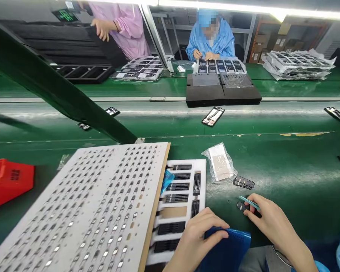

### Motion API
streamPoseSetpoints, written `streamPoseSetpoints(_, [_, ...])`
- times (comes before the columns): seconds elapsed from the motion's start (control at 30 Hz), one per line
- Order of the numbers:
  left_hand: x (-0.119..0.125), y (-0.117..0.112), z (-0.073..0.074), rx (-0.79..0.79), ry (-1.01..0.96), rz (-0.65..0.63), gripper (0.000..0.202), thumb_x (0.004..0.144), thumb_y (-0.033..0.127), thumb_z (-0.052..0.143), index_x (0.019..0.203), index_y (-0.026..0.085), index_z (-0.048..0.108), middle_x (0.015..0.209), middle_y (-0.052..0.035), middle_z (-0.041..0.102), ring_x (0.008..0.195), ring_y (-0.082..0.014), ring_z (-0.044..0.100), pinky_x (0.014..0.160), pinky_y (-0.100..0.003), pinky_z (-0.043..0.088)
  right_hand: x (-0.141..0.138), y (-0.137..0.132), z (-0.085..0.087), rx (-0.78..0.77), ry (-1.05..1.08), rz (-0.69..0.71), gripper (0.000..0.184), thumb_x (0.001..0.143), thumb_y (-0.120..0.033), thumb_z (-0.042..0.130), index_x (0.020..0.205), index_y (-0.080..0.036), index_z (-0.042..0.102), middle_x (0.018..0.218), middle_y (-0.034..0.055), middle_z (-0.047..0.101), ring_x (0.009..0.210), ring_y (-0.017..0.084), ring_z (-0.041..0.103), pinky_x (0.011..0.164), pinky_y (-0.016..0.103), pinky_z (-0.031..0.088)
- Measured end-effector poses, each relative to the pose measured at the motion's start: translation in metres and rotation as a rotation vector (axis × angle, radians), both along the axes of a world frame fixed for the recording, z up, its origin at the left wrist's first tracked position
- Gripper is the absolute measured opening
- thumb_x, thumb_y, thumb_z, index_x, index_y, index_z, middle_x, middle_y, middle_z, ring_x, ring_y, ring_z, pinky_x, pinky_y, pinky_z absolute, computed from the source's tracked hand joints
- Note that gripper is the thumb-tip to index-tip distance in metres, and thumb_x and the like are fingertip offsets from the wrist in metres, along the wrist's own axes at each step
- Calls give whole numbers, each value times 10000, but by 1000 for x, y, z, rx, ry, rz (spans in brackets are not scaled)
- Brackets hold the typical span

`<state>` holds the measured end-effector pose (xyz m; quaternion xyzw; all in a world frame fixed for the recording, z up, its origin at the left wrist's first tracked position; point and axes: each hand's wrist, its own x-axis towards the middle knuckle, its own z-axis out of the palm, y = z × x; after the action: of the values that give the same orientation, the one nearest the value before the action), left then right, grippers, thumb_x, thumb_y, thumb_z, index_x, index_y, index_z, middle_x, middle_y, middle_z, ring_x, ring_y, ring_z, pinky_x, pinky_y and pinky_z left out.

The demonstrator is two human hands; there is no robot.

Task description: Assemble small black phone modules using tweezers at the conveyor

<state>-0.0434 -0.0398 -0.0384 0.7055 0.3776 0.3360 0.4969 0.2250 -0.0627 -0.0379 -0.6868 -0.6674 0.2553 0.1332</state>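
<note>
My left hand is closed on the top edge of a blue plastic film, which hangs down at the table's front edge. My right hand is closed around light-blue tweezers, their tip pointing left. A small black phone part lies just by its fingertips; I cannot tell whether the fingers touch it. Farther back, more flat black parts rest beside a clear plastic bag with a white and tan sheet inside. Left of my left hand is a white foam tray holding stacks of dark strips.
A white board with rows of small metal parts overlaps the foam tray. A red bin stands far left. A green post slants across. Phone frames lie on the green belt. Two people are across it, one working over a tray.
</note>
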Motion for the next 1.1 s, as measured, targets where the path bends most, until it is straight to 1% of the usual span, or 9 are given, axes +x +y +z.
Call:
streamPoseSetpoints(0.17, [2, 0, -2, 27, 13, 3, 225, 1085, 422, 749, 1003, 247, 865, 901, -59, 846, 841, -228, 763, 751, -326, 632, 0, 0, 1, 61, -24, -10, 90, 936, -252, 640, 879, -288, 579, 911, -25, 713, 528, 155, 598, 503, 296, 431])
streamPoseSetpoints(0.23, [2, 0, -3, 40, 9, 1, 220, 1086, 410, 748, 997, 244, 862, 896, -57, 847, 838, -225, 764, 751, -323, 635, 0, 0, 0, 59, -29, -4, 112, 940, -224, 622, 870, -287, 562, 904, -33, 714, 546, 159, 619, 519, 294, 443])
streamPoseSetpoints(0.33, [1, 1, -2, 61, 2, -13, 204, 1097, 375, 735, 1006, 237, 855, 910, -57, 851, 853, -220, 769, 769, -319, 640, 0, -2, 1, 48, -16, -35, 93, 979, -207, 601, 949, -295, 602, 902, -31, 748, 724, 200, 743, 613, 294, 499])
streamPoseSetpoints(0.43, [0, 1, -1, 84, -6, -30, 162, 1099, 328, 735, 1033, 233, 847, 939, -54, 855, 869, -215, 773, 777, -316, 640, 1, -1, 7, 32, -17, -81, 129, 1001, -223, 624, 1102, -298, 653, 970, -15, 777, 855, 214, 784, 700, 302, 538])
streamPoseSetpoints(0.67, [-2, 4, 3, 118, -33, -51, 117, 1099, 251, 729, 1081, 237, 843, 977, -36, 854, 879, -195, 777, 783, -294, 645, -3, 8, 28, -78, -192, -84, 97, 939, -207, 704, 997, -257, 645, 1076, 5, 727, 710, 163, 666, 657, 299, 461])
streamPoseSetpoints(0.77, [-3, 3, 4, 131, -32, -51, 124, 1103, 255, 722, 1077, 233, 842, 974, -42, 853, 881, -199, 778, 779, -296, 650, -2, 10, 37, -129, -78, -89, 77, 959, -200, 691, 959, -259, 641, 951, -23, 756, 757, 176, 684, 674, 286, 449])
streamPoseSetpoints(0.83, [-2, 4, 4, 137, -37, -54, 124, 1104, 248, 718, 1078, 231, 839, 971, -43, 851, 877, -199, 773, 778, -293, 648, 3, 15, 43, -145, 62, -67, 49, 1012, -269, 664, 970, -262, 688, 894, -30, 776, 771, 182, 696, 681, 283, 463])
streamPoseSetpoints(0.93, [-2, 4, 2, 141, -53, -61, 111, 1099, 237, 724, 1080, 231, 833, 971, -39, 849, 867, -195, 763, 778, -289, 640, 12, 30, 49, -49, 224, -108, 195, 1039, -421, 671, 1019, -254, 770, 920, -8, 808, 802, 195, 718, 708, 295, 500])
streamPoseSetpoints(1.1, [-2, 3, -2, 151, -67, -45, 89, 1093, 214, 739, 1090, 253, 819, 980, -5, 843, 862, -174, 752, 773, -262, 617, 18, 66, 36, 49, 313, -172, 238, 986, -470, 722, 966, -249, 808, 991, 30, 831, 942, 240, 764, 841, 348, 557])
